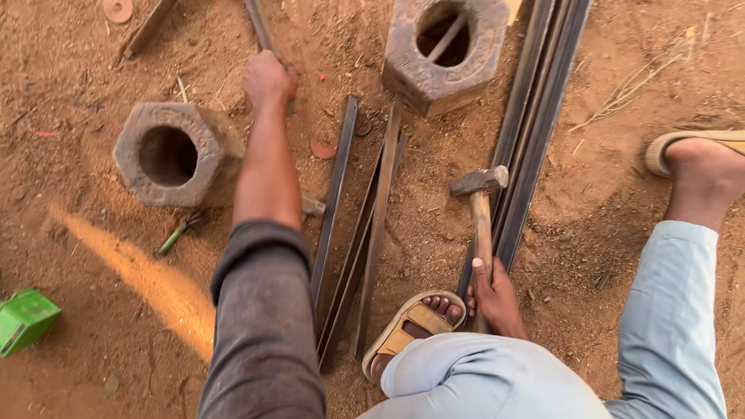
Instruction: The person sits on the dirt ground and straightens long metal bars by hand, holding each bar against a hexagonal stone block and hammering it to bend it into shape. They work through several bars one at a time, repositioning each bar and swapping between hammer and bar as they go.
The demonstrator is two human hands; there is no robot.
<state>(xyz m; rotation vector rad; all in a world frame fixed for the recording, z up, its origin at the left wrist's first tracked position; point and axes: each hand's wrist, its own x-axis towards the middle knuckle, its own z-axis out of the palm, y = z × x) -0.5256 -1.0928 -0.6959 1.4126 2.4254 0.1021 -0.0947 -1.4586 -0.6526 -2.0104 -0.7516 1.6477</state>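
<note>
Right hand: right hand (497, 299) sits nearest, fingers (479, 273) wrapped shut around the lower end of the hammer (481, 209) handle.
Hammer: wooden handle runs up and away from those fingers to a metal head resting on the dirt against the long steel strips (535, 116); likely head-heavy and stiff, best gripped low on the handle, as here.
Flat bars: loose steel bars (365, 233) lie just left of the right fingers, beside a sandalled foot (419, 322).
Left hand: left hand (268, 77) reaches far forward, fingers closed on a thin metal rod (258, 23) that extends beyond them; rigid, probably rough and light.
Blocks: one hollow hexagonal block (174, 151) lies left of the left forearm, another (442, 50) right of the left fingers.
</note>
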